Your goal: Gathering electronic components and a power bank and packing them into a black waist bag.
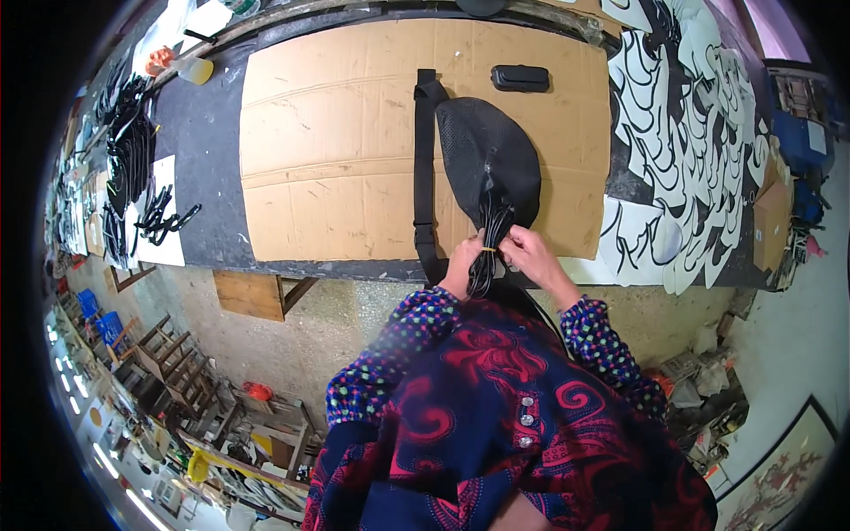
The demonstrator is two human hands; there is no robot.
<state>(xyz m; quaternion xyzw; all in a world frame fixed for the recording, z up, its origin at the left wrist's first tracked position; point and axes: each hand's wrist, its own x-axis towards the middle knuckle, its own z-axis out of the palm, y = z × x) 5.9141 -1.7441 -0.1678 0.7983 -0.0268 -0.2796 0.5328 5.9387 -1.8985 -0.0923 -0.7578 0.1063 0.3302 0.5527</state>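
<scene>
A black waist bag (490, 150) with a mesh panel lies on a sheet of cardboard (328, 115). Its webbing strap (424, 159) runs down along the bag's left side, with a buckle (424, 234) low on it. Over the near end of the bag is a bundle of thin black cords (482, 279), tied with a yellow band (488, 250). My left hand (462, 264) is closed on the bundle from the left. My right hand (534, 257) pinches at the bundle's right side, close to the band; its fingertips are partly hidden among the cords.
A black oblong case (521, 79) lies at the back of the cardboard. White cut pieces with black edging (677, 150) cover the table's right end. Black cords (131, 150) and a bottle of yellow liquid (195, 71) are at the left. A wooden rack (173, 358) stands on the floor.
</scene>
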